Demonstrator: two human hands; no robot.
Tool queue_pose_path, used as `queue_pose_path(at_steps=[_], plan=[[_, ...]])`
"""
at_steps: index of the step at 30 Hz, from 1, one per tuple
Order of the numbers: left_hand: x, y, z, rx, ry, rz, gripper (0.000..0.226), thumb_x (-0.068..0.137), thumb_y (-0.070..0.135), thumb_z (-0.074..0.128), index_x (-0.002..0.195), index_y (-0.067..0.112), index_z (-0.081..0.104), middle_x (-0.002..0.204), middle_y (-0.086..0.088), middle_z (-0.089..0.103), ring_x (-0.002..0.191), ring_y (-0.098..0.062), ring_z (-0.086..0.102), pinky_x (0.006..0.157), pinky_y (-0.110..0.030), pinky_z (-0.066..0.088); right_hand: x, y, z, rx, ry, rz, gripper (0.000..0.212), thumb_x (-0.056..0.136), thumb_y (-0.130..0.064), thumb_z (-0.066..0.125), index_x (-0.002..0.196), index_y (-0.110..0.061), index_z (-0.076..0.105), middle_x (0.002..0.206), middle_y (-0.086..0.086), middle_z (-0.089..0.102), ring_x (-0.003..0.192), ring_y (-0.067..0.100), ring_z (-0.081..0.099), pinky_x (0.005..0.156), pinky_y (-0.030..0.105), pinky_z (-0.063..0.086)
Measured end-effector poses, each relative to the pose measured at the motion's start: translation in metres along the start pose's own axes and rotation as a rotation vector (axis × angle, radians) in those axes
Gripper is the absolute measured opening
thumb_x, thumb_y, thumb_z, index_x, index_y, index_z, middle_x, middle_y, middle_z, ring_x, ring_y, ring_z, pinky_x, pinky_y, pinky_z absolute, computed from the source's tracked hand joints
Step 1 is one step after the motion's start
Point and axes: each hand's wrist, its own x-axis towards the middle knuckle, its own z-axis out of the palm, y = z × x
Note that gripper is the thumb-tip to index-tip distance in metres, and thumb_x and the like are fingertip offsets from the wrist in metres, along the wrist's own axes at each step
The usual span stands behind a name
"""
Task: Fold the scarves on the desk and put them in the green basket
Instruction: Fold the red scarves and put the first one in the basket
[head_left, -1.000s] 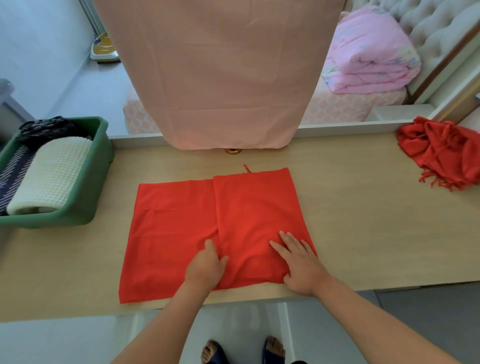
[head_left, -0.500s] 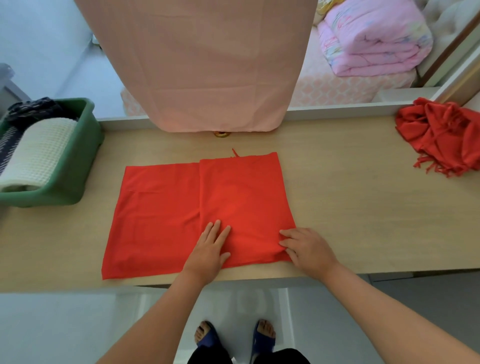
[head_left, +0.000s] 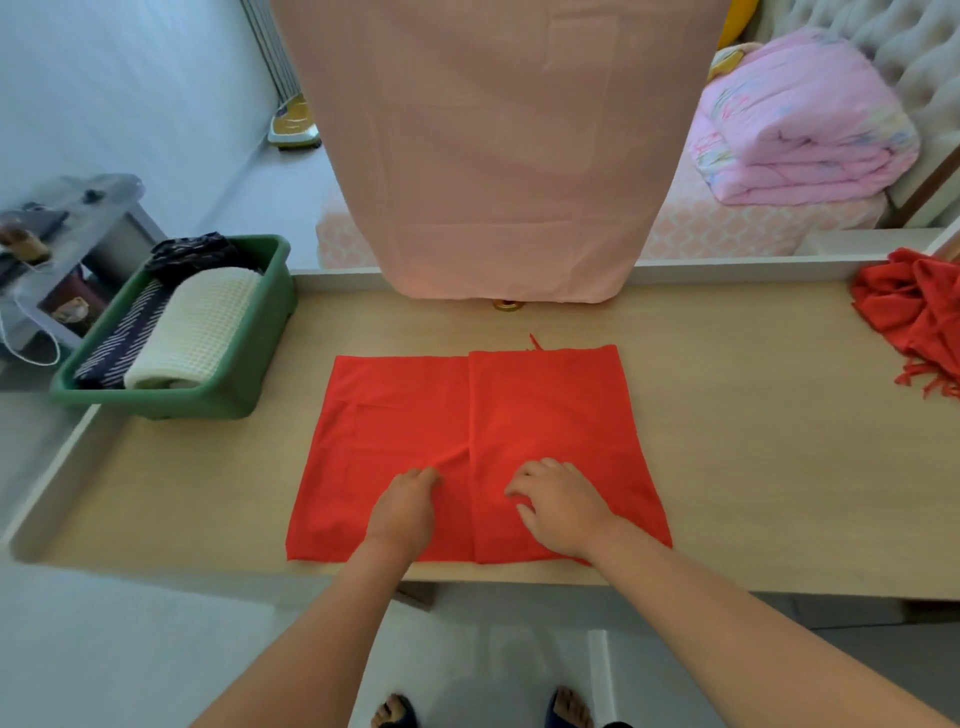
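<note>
Bunching is the risk: left hand (head_left: 404, 512) and right hand (head_left: 563, 512), fingers curled into the red scarf (head_left: 561, 405) beside its overlap, could drag the layers askew on the bench (head_left: 753, 426)

plain red scarf (head_left: 545, 410), green basket (head_left: 275, 291), cream waffle-patterned roll (head_left: 197, 332), navy white-dashed cloth (head_left: 119, 338), red fringed scarf (head_left: 914, 312), beige desk (head_left: 753, 441)

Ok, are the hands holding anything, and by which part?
The left hand seems to pinch the red scarf beside its middle fold edge; whether the right hand, curled on it, grips it cannot be told.
</note>
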Motion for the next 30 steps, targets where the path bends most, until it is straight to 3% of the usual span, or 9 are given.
queue_pose_path(at_steps=[4,8,13,18,20,23,25,27,30], plan=[[-0.012,-0.058,-0.026,0.111,0.034,-0.188,0.041,0.088,0.003,0.04,0.126,0.016,0.047,0.119,-0.006,0.056,0.11,-0.029,0.057,0.089,-0.041,0.047,0.027,-0.042,0.031,0.033,-0.123,0.09,0.058,0.099,-0.026,0.048,0.154,-0.028,0.029,0.164,0.002,0.018,0.151,0.022,0.015,0.12,0.04,0.017],[-0.01,-0.118,-0.035,0.028,0.067,-0.372,0.032,0.093,0.013,0.046,0.125,0.011,0.046,0.124,-0.009,0.054,0.114,-0.031,0.054,0.091,-0.042,0.046,0.037,-0.075,0.064,-0.01,-0.202,0.197,0.068,0.1,-0.028,0.045,0.158,-0.029,0.01,0.166,0.004,-0.009,0.152,0.023,-0.007,0.123,0.048,0.005],[-0.009,-0.159,-0.033,0.052,0.044,-0.479,0.053,0.091,0.042,0.061,0.129,0.009,0.044,0.133,-0.009,0.048,0.124,-0.027,0.046,0.096,-0.04,0.044,0.055,-0.119,0.084,-0.06,-0.217,0.266,0.069,0.102,-0.031,0.04,0.158,-0.029,-0.001,0.164,0.007,-0.017,0.151,0.026,-0.015,0.122,0.051,0.001],[0.006,-0.188,-0.04,-0.254,0.073,-0.637,0.064,0.079,0.049,0.073,0.121,0.006,0.05,0.122,-0.012,0.06,0.115,-0.033,0.058,0.091,-0.039,0.045,0.07,-0.15,0.087,-0.079,-0.136,0.296,0.068,0.099,-0.037,0.037,0.158,-0.03,0.005,0.165,0.007,-0.011,0.152,0.024,-0.008,0.122,0.051,0.004],[0.013,-0.199,-0.046,-0.387,0.032,-0.681,0.05,0.079,0.044,0.072,0.111,0.007,0.059,0.113,-0.012,0.066,0.105,-0.033,0.064,0.087,-0.037,0.05,0.072,-0.158,0.093,-0.062,-0.178,0.307,0.07,0.099,-0.041,0.037,0.158,-0.031,0.0,0.164,0.008,-0.015,0.152,0.025,-0.013,0.122,0.052,0.0],[0.021,-0.205,-0.053,-0.549,-0.014,-0.606,0.023,0.078,0.025,0.063,0.094,0.01,0.07,0.094,-0.011,0.072,0.085,-0.031,0.068,0.075,-0.035,0.056,0.075,-0.162,0.095,-0.025,-0.187,0.338,0.069,0.099,-0.044,0.038,0.158,-0.032,0.004,0.165,0.007,-0.014,0.152,0.025,-0.013,0.122,0.051,-0.002],[0.023,-0.188,-0.063,-0.661,0.019,-0.485,0.015,0.08,0.018,0.058,0.091,0.013,0.067,0.087,-0.007,0.069,0.079,-0.028,0.064,0.067,-0.032,0.05,0.078,-0.162,0.089,0.056,-0.133,0.361,0.062,0.099,-0.043,0.041,0.156,-0.032,0.019,0.166,0.005,-0.001,0.153,0.023,-0.003,0.123,0.048,0.004],[0.025,-0.159,-0.077,-0.774,0.024,-0.343,0.01,0.083,0.013,0.058,0.087,0.022,0.06,0.084,0.0,0.065,0.079,-0.022,0.062,0.071,-0.033,0.049,0.083,-0.159,0.079,0.191,-0.004,0.385,0.052,0.099,-0.04,0.046,0.149,-0.03,0.037,0.163,0.004,0.02,0.151,0.022,0.014,0.121,0.043,0.015],[0.028,-0.106,-0.091,-0.891,-0.052,-0.172,0.019,0.084,0.009,0.058,0.093,0.025,0.062,0.085,0.007,0.067,0.077,-0.014,0.064,0.075,-0.032,0.053,0.09,-0.149,0.053,0.548,0.229,0.474,0.037,0.098,-0.026,0.055,0.135,-0.022,0.056,0.142,0.0,0.052,0.134,0.017,0.046,0.109,0.028,0.034]])
